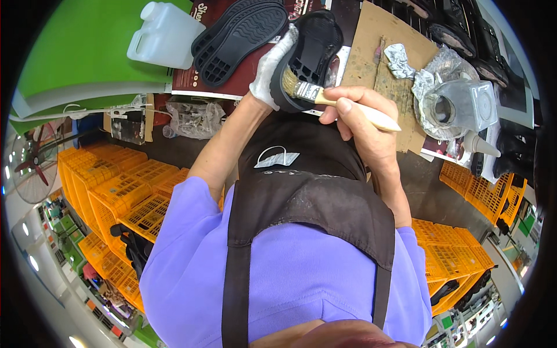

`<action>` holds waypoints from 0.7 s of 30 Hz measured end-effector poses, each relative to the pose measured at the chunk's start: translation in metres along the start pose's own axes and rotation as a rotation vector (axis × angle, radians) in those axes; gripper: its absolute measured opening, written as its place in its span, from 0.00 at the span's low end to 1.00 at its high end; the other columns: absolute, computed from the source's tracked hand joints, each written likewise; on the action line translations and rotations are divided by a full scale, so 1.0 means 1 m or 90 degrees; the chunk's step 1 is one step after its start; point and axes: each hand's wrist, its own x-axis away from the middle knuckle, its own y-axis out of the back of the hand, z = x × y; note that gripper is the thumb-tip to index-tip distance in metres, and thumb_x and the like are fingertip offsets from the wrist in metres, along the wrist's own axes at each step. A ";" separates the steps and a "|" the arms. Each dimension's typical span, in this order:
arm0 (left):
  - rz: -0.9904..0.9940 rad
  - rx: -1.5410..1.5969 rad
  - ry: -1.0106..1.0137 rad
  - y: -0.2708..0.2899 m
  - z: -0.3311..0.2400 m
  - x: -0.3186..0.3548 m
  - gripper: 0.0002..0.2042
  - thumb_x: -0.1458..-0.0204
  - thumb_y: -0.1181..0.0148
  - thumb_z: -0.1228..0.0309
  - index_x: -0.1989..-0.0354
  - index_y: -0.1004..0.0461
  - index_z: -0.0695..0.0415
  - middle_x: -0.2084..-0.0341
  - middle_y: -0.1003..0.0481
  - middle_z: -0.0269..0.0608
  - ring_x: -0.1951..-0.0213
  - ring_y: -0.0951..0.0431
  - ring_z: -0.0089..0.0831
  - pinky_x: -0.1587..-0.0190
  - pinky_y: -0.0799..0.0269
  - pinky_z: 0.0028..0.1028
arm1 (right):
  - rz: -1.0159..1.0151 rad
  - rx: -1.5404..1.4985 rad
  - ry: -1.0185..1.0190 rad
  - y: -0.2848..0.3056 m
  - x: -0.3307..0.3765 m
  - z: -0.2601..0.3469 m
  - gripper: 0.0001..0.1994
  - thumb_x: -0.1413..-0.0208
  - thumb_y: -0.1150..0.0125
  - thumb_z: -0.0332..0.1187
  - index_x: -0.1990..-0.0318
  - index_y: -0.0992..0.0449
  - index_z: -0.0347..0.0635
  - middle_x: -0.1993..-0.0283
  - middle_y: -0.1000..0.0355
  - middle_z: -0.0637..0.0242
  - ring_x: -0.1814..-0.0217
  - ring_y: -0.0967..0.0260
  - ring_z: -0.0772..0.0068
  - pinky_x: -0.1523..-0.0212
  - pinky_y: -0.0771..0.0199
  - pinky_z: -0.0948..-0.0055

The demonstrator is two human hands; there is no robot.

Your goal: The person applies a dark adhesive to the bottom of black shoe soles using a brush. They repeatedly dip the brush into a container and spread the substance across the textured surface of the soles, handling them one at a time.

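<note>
My left hand (268, 74), in a white glove, grips a black shoe sole (279, 91) by its outer side and holds it tilted at the table's near edge. My right hand (366, 124) is bare and closed round the pale wooden handle of a flat paintbrush (308, 91). The brush's light bristles touch the inside of the held sole near its rounded end. Just behind it lies another black sole (325, 35) with a grid of square hollows. More black soles (238, 40) with ridged tread rest to the left.
A white plastic jug (165, 37) stands on the green surface (87, 46). On the right, stained cardboard (362, 64) lies beside a clear, plastic-wrapped container (464, 104) and a small white nozzle bottle (481, 144). Black shoes (452, 35) line the far right. Orange crates (116, 185) stand behind me.
</note>
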 end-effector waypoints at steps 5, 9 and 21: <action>-0.059 0.017 0.099 -0.005 0.000 0.008 0.18 0.40 0.61 0.58 0.50 0.33 0.57 0.59 0.26 0.45 0.61 0.24 0.34 0.59 0.25 0.30 | 0.053 0.028 -0.016 0.007 0.004 0.012 0.10 0.48 0.45 0.29 0.61 0.24 0.33 0.76 0.25 0.65 0.84 0.41 0.87 0.83 0.42 0.87; -0.059 -0.113 0.193 0.001 0.002 0.017 0.16 0.41 0.58 0.61 0.55 0.31 0.59 0.63 0.25 0.43 0.64 0.23 0.33 0.64 0.23 0.31 | 0.106 0.073 0.008 0.011 0.004 0.019 0.10 0.49 0.44 0.31 0.63 0.23 0.34 0.76 0.25 0.65 0.83 0.38 0.87 0.83 0.40 0.87; 0.095 -0.427 0.405 0.041 0.000 0.022 0.14 0.44 0.54 0.74 0.50 0.33 0.66 0.58 0.27 0.48 0.60 0.23 0.31 0.57 0.24 0.26 | 0.327 0.172 0.048 0.025 -0.014 0.014 0.15 0.54 0.41 0.31 0.61 0.25 0.29 0.70 0.26 0.56 0.69 0.29 0.70 0.67 0.31 0.77</action>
